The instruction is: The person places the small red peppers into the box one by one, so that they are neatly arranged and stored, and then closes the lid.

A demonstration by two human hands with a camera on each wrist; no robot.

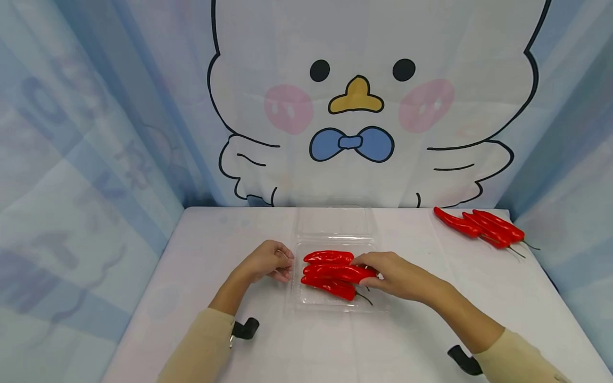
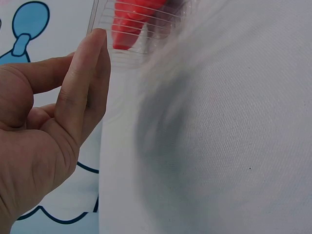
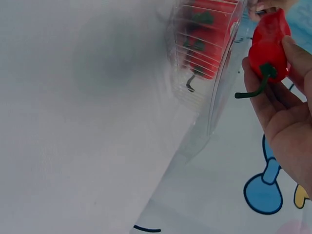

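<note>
A clear plastic clamshell box [image 1: 306, 307] lies with its lid [image 1: 335, 221] folded back. Red chili peppers [image 1: 330, 287] with green stems lie inside it; the right wrist view shows them through the ribbed wall. My right hand [image 1: 395, 274] grips another red chili pepper [image 3: 268, 46] above the box, thumb on one side and fingers on the other, its stem end toward the wrist. At the box's left edge is my left hand [image 1: 273, 260]. Its fingers [image 2: 80, 78] are fairly straight and reach the box wall in the left wrist view, with no pepper between them.
Several more red chili peppers [image 1: 488, 229] lie at the table's back right corner, stems pointing right. White cloth covers the table [image 1: 215, 229]. A printed curtain [image 1: 359, 181] hangs behind it, with more curtain along both sides.
</note>
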